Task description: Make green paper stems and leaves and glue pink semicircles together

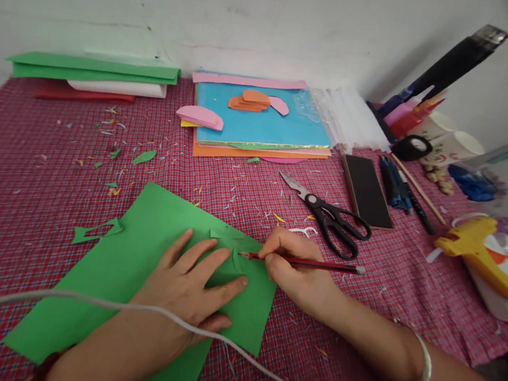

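A green paper sheet (138, 244) lies on the red checked tablecloth (33, 153) in front of me. My left hand (188, 284) rests flat on it, fingers spread, pressing it down. My right hand (293, 271) is closed on a red pencil (314, 263). The pencil's tip touches the green sheet near its upper right edge, just beside my left fingertips. A small green cut shape lies under the tip.
Black scissors (331, 217) lie just behind my right hand. A stack of coloured paper (261, 124) with pink and orange cut-outs sits further back, green sheets (93, 68) at the far left. A yellow glue gun (481, 247), pens, a dark phone (366, 191) and cups stand at the right. A grey cable (130, 308) crosses my left arm.
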`<state>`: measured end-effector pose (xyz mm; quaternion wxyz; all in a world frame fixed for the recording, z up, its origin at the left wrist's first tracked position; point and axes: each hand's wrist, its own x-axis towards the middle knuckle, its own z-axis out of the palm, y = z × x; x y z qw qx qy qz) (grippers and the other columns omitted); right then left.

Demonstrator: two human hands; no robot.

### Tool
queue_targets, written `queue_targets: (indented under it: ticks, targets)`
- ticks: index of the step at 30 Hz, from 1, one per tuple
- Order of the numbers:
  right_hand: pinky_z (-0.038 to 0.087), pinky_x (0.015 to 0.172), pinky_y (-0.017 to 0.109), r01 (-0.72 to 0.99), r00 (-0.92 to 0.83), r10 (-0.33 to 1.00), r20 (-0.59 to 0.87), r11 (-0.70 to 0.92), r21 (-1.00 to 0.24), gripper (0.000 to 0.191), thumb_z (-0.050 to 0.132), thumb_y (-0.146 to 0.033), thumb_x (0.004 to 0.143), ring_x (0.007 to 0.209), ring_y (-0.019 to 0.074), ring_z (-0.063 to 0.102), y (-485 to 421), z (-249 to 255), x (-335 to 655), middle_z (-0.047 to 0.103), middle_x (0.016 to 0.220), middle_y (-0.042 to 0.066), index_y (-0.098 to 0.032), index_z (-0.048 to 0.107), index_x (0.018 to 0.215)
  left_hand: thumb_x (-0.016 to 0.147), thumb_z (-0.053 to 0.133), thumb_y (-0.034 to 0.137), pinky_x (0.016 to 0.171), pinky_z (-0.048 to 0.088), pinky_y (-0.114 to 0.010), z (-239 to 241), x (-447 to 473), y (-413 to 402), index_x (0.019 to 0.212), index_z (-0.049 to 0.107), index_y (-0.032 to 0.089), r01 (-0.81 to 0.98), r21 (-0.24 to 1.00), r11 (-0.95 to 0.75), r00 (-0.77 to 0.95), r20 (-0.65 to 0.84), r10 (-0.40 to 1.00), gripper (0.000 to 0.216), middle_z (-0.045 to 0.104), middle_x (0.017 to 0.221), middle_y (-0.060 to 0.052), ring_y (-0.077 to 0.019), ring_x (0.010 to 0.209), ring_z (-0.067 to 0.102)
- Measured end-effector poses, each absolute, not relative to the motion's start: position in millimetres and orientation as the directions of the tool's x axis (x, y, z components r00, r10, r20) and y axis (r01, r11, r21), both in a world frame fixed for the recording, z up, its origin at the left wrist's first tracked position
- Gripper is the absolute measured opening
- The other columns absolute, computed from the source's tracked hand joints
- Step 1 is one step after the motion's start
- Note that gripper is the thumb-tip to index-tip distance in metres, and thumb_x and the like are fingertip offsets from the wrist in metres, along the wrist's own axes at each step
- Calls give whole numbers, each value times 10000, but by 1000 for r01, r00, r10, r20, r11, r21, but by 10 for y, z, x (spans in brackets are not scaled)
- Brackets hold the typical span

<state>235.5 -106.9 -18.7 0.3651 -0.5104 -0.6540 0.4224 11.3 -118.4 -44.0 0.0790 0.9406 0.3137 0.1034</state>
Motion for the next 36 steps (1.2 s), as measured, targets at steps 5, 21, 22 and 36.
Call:
queue_targets:
  ticks: [5,21,22,36]
  targets:
    - [338,456,211,409,-194,978,78,153,-900,163,451,-89,715,506,94,468,-1073,-204,2355,530,569,-40,-200,543,641,805,585,592,1084,184,-591,-440,115,-1185,1247,580,422,577,209,-790,780,146,609,474,520,1303,-54,-323,1255,393]
    - [343,433,190,256,-179,978,105,149,-955,168,443,-74,689,446,72,427,-1096,-158,2423,485,507,-60,-185,542,610,804,612,557,1074,216,-598,-392,125,-1184,1247,577,417,578,220,-786,782,127,610,466,530,1290,-53,-317,1248,403]
    - [340,432,188,292,-204,972,114,171,-941,167,442,-73,682,452,73,436,-1099,-159,2421,493,511,-55,-183,540,603,800,617,558,1075,214,-598,-395,125,-1185,1248,575,418,578,218,-786,783,124,610,471,527,1293,-52,-317,1250,401]
    - [358,441,173,341,-215,963,164,232,-911,173,440,-67,684,458,67,459,-1101,-164,2444,508,514,-51,-176,548,604,842,556,561,1076,225,-601,-365,119,-1184,1261,564,423,582,222,-783,782,112,613,441,532,1296,-49,-315,1247,414]
